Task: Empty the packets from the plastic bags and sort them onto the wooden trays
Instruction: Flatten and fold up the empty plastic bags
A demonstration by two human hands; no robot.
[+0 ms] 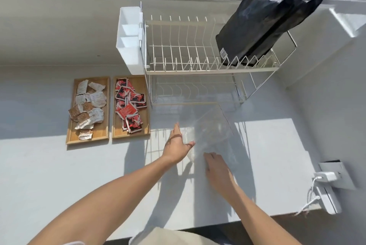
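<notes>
Lying flat on the tabletop (59,165), the clear plastic bag (212,132) sits under both fingertips; left hand (177,145) and right hand (217,167) grips spread, palms down, arms extended.

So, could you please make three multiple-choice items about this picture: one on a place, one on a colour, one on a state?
1. Where does the black bag stand?
A. in the top of the dish rack
B. on a wooden tray
C. on the counter beside the hands

2. What colour are the packets on the right tray?
A. blue
B. red and black
C. green

3. How does the clear plastic bag look?
A. full of packets
B. tied shut
C. empty, flat on the counter

Answers:
1 A, it leans among the upper wires.
2 B, the print is red and black.
3 C, the counter shows through it, under the left hand and right hand.
</notes>
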